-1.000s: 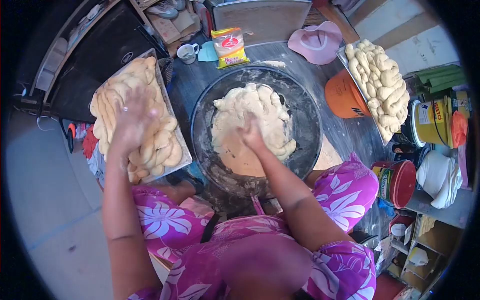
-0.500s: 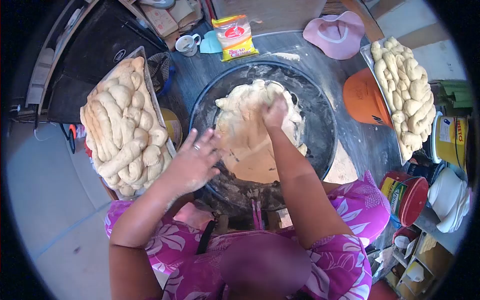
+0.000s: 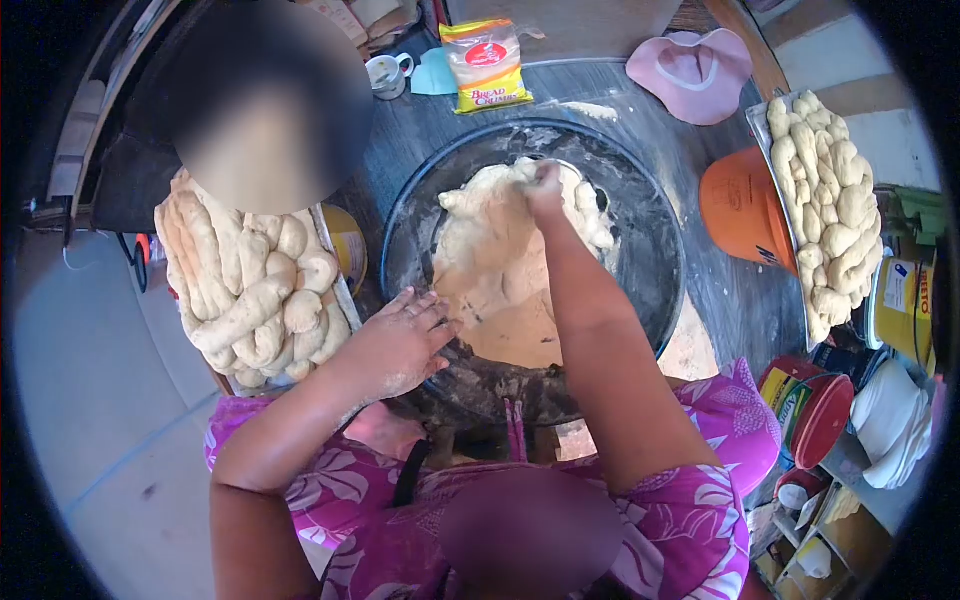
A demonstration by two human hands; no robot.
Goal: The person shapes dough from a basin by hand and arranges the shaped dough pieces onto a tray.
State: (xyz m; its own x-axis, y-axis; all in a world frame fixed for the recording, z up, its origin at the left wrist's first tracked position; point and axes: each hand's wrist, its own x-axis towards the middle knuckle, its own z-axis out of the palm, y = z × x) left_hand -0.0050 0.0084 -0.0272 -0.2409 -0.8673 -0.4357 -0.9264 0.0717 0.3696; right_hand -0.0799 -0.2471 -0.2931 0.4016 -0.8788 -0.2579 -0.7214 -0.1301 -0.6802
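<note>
A wide dark round basin (image 3: 655, 290) with a blue rim holds pale dough (image 3: 490, 195) along its far side and a layer of light brown crumbs (image 3: 510, 335) nearer to me. At the left rim lies my left hand (image 3: 405, 340), palm down with its fingers spread, holding nothing. My right hand (image 3: 543, 188) is at the far part of the dough, fingers bent and blurred by motion; whether it grips dough is unclear.
Trays of twisted dough stand at left (image 3: 340, 270) and right (image 3: 775, 170). Beyond the basin are a bread crumbs bag (image 3: 487, 65), a cup (image 3: 385, 77) and a pink hat (image 3: 690, 75). An orange bucket (image 3: 740, 205) is at right. A blurred round area covers the upper left.
My left hand has lowered onto the basin's left rim. The right hand has moved slightly up and its fingers have drawn in. The whole view has shifted a little, and a blurred area now covers the upper left.
</note>
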